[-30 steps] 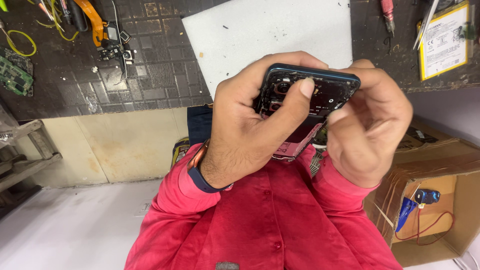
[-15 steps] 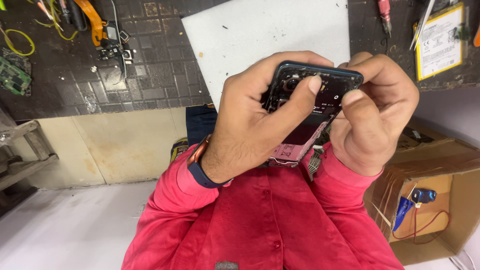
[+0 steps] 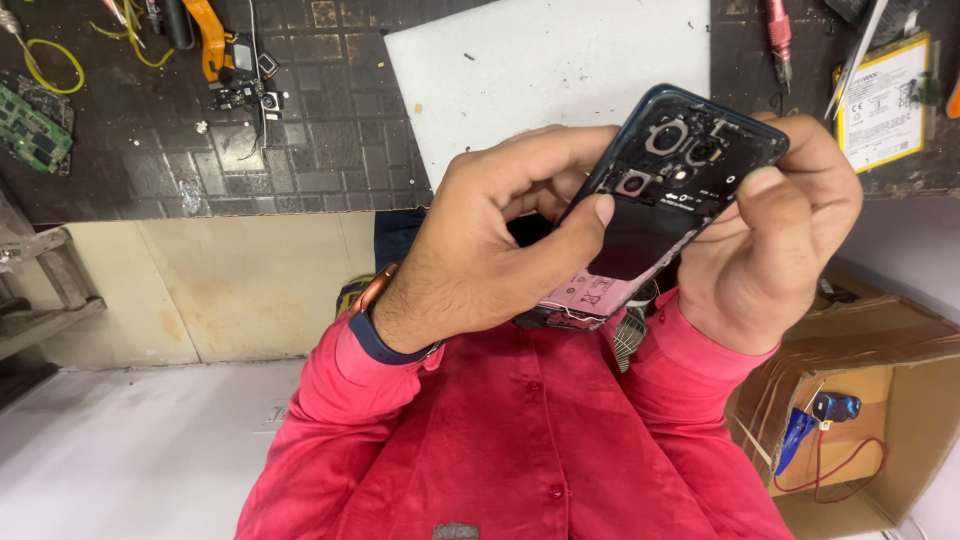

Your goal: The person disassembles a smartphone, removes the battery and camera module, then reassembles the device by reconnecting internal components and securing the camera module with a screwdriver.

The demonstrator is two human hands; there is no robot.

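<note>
I see the phone (image 3: pixel 655 215) held up in both hands, above the red shirt (image 3: pixel 520 440) and just off the dark surface (image 3: pixel 330 140). Its back cover is already off, so the camera parts and the pink battery show. My left hand (image 3: pixel 480 260) wraps around its side, thumb pressing on the middle. My right hand (image 3: pixel 770 240) grips the top corner, fingers closed on the frame. I think the inside parts are not out yet. A white mat (image 3: pixel 540 80) lies near.
</note>
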